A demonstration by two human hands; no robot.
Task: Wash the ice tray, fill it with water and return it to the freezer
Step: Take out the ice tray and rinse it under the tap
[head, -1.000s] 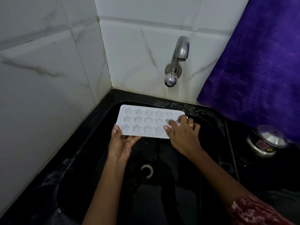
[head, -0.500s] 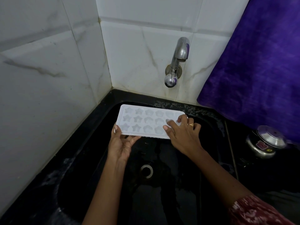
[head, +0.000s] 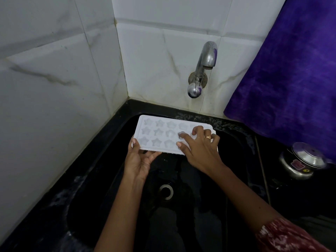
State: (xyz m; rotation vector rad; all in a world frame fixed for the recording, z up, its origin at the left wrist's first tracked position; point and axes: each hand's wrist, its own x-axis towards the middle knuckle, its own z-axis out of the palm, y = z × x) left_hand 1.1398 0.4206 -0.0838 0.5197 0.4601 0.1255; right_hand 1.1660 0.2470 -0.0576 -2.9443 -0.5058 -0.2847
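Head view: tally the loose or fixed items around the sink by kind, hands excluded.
Ice tray: 1
Tap: 1
Purple cloth: 1
Steel lidded pot: 1
Ring: 1
Sink drain: 1
Total: 6

Dim, soft light; wide-angle bending and blur at the edges.

1. 1 ice tray [head: 160,131], 11 star moulds showing, rest hidden under fingers
2. 2 hands: left hand [head: 140,160], right hand [head: 200,148]
3. 1 tap [head: 203,68]
4. 1 drain [head: 165,191]
5. 1 steel pot [head: 301,160]
6. 1 purple cloth [head: 291,73]
7. 1 ring [head: 208,137]
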